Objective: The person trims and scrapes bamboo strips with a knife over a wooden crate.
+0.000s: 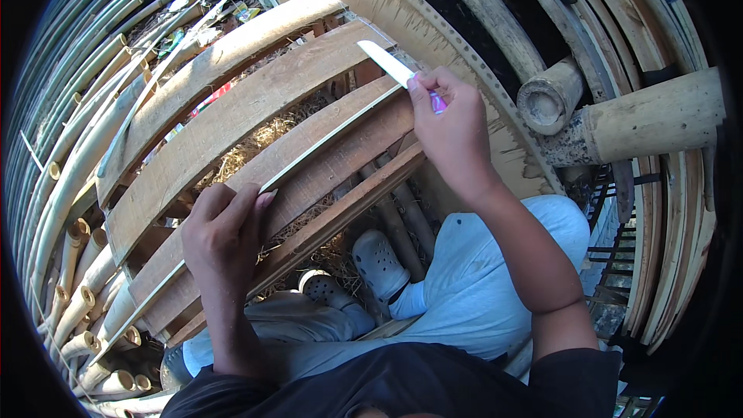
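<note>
The thin pale strip (334, 142) lies slantwise across the middle, from about half past twelve down to eight o'clock. It is already split to a narrow, even-looking length, so the rough dividing seems done; finer paring or smoothing is probably what remains. How much of its face is finished cannot be told.

Its upper end meets the knife (389, 63) near the base of the blade, which points toward eleven; whether the edge is biting is unclear. The right hand (457, 128), at two, is closed round the patterned handle, thumb pressed forward. The left hand (220, 224), between eight and nine, pinches the strip between thumb and fingers, leaving a long stretch beyond it toward eight.

Beneath is the slatted counter (255, 101), with curled, straw-like bits (238, 161) below its gaps, possibly shavings. Further out, bamboo poles (73, 147) fill nine to ten, apparently unworked, and a thick bamboo pole (654, 118) lies toward three.
</note>
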Available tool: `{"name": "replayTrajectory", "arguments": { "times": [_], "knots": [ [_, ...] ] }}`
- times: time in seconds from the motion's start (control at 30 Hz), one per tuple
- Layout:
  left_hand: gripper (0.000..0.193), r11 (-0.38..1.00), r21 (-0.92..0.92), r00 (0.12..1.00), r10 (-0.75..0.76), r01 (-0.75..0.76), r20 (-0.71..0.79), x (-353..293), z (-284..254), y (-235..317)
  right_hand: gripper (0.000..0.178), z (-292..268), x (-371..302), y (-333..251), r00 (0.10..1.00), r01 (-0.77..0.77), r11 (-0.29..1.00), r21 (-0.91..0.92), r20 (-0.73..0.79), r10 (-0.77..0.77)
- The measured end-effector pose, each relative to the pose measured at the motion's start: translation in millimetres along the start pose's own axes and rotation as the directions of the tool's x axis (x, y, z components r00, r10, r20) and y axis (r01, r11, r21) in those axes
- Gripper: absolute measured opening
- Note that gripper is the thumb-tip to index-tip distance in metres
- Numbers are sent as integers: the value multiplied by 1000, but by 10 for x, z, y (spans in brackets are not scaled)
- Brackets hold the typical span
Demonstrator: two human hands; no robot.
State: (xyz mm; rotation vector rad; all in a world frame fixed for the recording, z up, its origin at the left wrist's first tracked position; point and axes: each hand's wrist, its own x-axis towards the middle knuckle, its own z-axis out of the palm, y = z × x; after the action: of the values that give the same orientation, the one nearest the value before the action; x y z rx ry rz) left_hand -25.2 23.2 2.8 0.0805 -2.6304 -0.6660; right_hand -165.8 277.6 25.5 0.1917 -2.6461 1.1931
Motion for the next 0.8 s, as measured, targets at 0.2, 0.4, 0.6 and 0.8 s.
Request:
{"name": "replayTrajectory", "arguments": {
  "times": [0.2,0.4,0.6,0.8],
  "knots": [
    [15,1000,12,1000,20,-20,-13,-14,-1,-32,16,-1,-14,-75,998,0,999,-44,64,3],
    [17,1000,-26,999,-1,2,34,-15,6,-31,16,176,-448,-148,976,160,982,101,136,-173],
    [16,998,-6,998,-57,57,33,-17,-21,-51,17,119,-225,111,984,112,989,-94,-126,-123],
    [16,999,-34,998,-35,37,46,-4,-29,-50,15,-13,-115,166,997,-76,991,112,-1,77]
  ]
}}
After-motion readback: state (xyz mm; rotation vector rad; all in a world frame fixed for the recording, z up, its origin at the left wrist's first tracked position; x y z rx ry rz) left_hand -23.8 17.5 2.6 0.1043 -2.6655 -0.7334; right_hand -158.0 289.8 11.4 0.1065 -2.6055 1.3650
